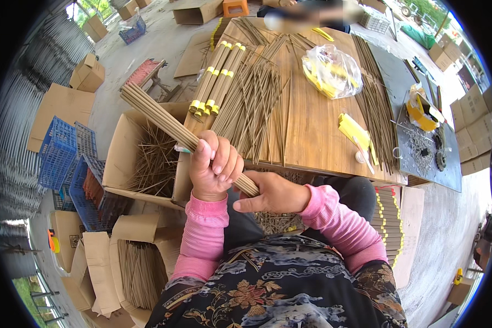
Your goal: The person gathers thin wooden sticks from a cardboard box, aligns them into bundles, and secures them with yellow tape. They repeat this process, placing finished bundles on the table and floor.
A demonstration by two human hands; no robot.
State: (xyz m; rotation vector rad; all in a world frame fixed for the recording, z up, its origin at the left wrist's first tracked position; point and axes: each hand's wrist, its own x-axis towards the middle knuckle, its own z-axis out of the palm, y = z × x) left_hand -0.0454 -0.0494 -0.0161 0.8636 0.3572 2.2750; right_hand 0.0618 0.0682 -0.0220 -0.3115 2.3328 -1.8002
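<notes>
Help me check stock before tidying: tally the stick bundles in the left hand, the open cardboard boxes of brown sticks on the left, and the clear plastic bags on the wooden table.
Held bundles: 1
Open cardboard boxes of brown sticks: 2
Clear plastic bags on the wooden table: 1
Total: 4

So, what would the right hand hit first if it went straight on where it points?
Probably the brown stick bundle in the left hand: its lower end sits at the right hand, perhaps already touching, though depth is unclear.
</notes>
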